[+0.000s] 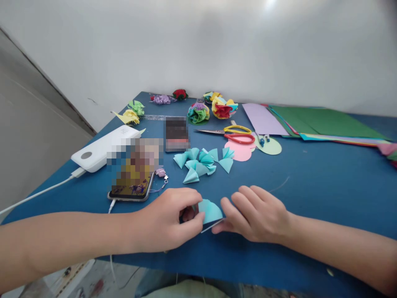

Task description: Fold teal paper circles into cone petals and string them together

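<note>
Here, from the head view: a light-blue folded paper piece (210, 211) pinched at the near edge of the blue bench (325, 186), the one fold in hand. Left hand (167, 219) clenched on its left corner, thumb and fingertips closed over the paper; right hand (257, 213) lying flat just beside it on the right, fingers curled down, thumb tip pressing the lower right edge, grasping nothing else. Judged partly folded: rounded top still showing, a crease along the bottom, not yet the tight cone shape of the others. Just beyond the folded paper piece, a cluster of finished blue cones (201, 161), several in number, apart from the hands, so a good share of the same folds judged done. Beyond that cluster, scissors (234, 133) with red and yellow handles lying on pink and pale green paper circles (252, 148), uncut work judged left there. Further back from the folded paper piece, completed paper flowers (214, 108) in mixed colours near the wall. To the back right of it, a stack of coloured sheets (322, 122), untouched. To the left of it, a phone (133, 178) on a cable and a white power bank (104, 148).
</note>
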Motion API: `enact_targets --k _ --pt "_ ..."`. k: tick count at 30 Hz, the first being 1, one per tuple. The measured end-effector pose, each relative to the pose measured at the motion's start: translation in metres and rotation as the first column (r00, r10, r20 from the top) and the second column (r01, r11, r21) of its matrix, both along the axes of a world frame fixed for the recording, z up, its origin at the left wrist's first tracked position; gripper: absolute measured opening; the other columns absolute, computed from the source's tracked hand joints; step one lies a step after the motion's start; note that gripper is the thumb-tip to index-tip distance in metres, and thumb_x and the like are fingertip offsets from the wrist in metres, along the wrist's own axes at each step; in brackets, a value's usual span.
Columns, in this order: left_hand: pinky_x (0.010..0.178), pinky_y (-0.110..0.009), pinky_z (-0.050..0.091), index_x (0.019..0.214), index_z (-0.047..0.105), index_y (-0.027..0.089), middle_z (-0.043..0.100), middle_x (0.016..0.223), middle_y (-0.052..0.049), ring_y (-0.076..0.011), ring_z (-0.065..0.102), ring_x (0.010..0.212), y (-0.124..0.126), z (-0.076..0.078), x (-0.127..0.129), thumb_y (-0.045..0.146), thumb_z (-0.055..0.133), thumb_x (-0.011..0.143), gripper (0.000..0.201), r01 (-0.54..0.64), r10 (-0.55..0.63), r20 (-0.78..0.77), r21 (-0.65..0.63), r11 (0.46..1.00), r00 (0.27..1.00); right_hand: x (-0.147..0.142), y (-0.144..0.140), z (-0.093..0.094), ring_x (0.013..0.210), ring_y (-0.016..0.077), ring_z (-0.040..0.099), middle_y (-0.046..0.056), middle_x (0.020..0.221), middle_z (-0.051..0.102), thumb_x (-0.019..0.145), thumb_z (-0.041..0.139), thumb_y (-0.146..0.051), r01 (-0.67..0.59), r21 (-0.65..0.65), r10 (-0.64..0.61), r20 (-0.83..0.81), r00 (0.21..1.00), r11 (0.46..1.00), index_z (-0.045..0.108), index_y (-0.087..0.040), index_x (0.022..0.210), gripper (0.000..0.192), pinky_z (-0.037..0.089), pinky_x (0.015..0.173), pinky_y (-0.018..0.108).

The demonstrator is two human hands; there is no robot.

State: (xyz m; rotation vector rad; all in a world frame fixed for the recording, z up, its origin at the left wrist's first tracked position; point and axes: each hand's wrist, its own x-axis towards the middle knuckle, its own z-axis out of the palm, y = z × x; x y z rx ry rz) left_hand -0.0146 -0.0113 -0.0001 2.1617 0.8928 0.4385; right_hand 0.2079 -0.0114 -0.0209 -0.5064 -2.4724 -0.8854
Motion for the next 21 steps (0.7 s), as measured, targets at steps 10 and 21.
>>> enact_targets --k 10,21 --pt "0.055 -0.019 0.030 0.064 0.038 0.016 0.037 0.062 0.004 -0.0071 0.037 0.057 0.0024 0.0060 0.0002 0.016 0.046 0.082 0.020 0.088 -0.088 0.006 -0.009 0.996 0.996 0.0019 -0.0002 -0.0003 0.054 0.0111 0.038 -0.001 0.059 0.044 0.084 0.050 -0.050 0.000 0.011 0.000 0.020 1.000 1.000 0.055 -0.014 0.077 0.037 0.023 0.052 0.029" --pt "0.054 -0.020 0.029 0.062 0.032 0.017 0.037 0.061 0.004 -0.0076 0.037 0.057 0.0030 0.0053 -0.0001 0.017 0.045 0.082 0.024 0.093 -0.093 -0.014 0.004 0.996 0.996 0.0029 -0.0012 -0.0017 0.053 0.0099 0.034 -0.002 0.061 0.040 0.085 0.049 -0.044 -0.029 0.030 0.027 0.076 0.997 0.999 0.055 -0.015 0.075 0.031 0.021 0.051 0.029"
